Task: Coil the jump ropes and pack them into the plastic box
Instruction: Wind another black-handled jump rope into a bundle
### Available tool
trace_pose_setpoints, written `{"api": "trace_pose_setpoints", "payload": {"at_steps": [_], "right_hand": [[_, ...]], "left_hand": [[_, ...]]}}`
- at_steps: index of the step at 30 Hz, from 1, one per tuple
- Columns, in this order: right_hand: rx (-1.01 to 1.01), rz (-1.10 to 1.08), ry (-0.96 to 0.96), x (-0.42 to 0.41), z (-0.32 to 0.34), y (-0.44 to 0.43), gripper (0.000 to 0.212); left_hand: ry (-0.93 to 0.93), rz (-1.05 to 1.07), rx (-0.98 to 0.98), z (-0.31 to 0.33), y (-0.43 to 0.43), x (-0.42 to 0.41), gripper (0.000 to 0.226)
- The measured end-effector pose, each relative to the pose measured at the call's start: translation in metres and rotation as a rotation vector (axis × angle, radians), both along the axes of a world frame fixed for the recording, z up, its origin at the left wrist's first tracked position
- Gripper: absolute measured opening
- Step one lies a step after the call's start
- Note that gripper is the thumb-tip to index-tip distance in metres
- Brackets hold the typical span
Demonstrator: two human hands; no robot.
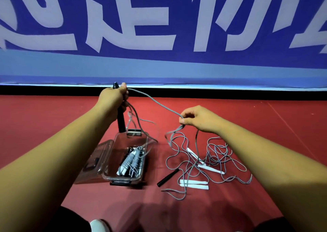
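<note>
- Behind the work area, a blue wall banner with large white characters [159, 28] fills the top of the view, and a red matted floor [265, 118] spreads out below it.
- On that floor, left of centre, stands the clear rectangular plastic box [113, 154]. It is open, and its smoky transparent lid [92, 164] lies against its left side. A bundle of wound grey ropes [131, 161] lies inside.
- Just right of the box sprawls a loose tangle of grey jump-rope cord [208, 161]. A pair of white stick handles [193, 184] lies at its near edge, and a black stick handle [168, 177] is just beside them.
- The left hand [113, 97] is raised over the far end of the box. Its fingers are clenched round an upright black rope handle [121, 122] and a few hanging loops of cord.
- The right hand [198, 118] pinches a grey cord span [155, 102] between thumb and fingertips. The cord runs slack from hand to hand, then trails down into the tangle.
- The step in hand looks to be coiling the black-handled rope. One bundle is packed, and the white-handled ropes lie uncoiled.
- The next move likely calls for carrying the pinched cord across to the left hand as a fresh loop. The cord needs drawing out gently, since the ropes overlap and may snag.
</note>
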State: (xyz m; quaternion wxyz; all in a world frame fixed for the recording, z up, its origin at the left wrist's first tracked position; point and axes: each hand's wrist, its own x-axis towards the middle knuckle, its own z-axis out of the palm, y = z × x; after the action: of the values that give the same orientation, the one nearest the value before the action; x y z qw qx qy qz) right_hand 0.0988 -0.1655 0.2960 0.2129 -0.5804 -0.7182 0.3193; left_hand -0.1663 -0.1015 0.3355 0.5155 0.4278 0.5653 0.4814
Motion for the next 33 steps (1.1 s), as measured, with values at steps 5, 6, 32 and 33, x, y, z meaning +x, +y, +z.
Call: {"api": "trace_pose_setpoints", "payload": {"at_steps": [5, 6, 32, 33], "right_hand": [[0.005, -0.083, 0.214, -0.01, 0.016, 0.002, 0.008], [-0.024, -0.078, 0.204, -0.014, 0.019, 0.001, 0.01], [-0.339, -0.079, 0.224, 0.026, -0.014, -0.007, 0.026], [-0.308, -0.068, 0.228, 0.022, -0.011, -0.006, 0.025]], "left_hand": [[0.703, -0.268, -0.073, 0.004, -0.011, -0.008, 0.008], [0.838, -0.339, -0.063, 0.005, -0.016, -0.004, 0.008], [0.451, -0.015, -0.133, -0.01, 0.006, -0.032, 0.016], [0.503, -0.08, -0.148, -0.009, 0.002, -0.027, 0.011]]}}
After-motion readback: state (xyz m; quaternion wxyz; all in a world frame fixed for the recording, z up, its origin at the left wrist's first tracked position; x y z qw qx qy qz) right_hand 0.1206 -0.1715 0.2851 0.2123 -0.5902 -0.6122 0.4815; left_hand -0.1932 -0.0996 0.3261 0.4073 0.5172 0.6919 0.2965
